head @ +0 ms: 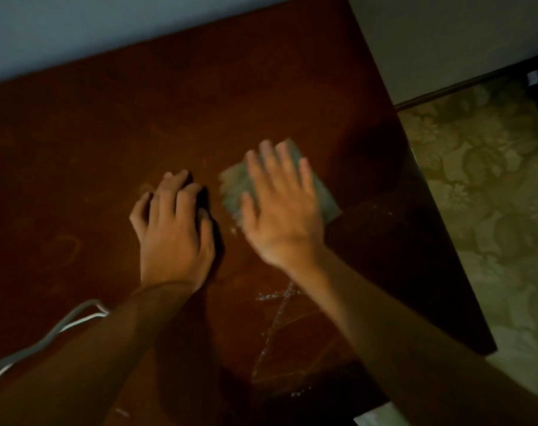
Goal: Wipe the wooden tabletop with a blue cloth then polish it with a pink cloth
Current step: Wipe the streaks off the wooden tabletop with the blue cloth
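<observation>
The dark reddish wooden tabletop (107,142) fills most of the view. A folded blue-grey cloth (235,187) lies flat on it right of centre. My right hand (283,210) presses flat on the cloth with fingers spread, blurred by motion. My left hand (173,229) rests on the bare wood just left of the cloth, fingers curled down, holding nothing. Wet streaks (277,309) glisten on the wood below my right wrist. No pink cloth is in view.
A white cable (46,336) runs over the table's near left corner. The table's right edge (440,229) drops to a floral patterned floor (489,195). A pale wall (77,32) borders the far edge.
</observation>
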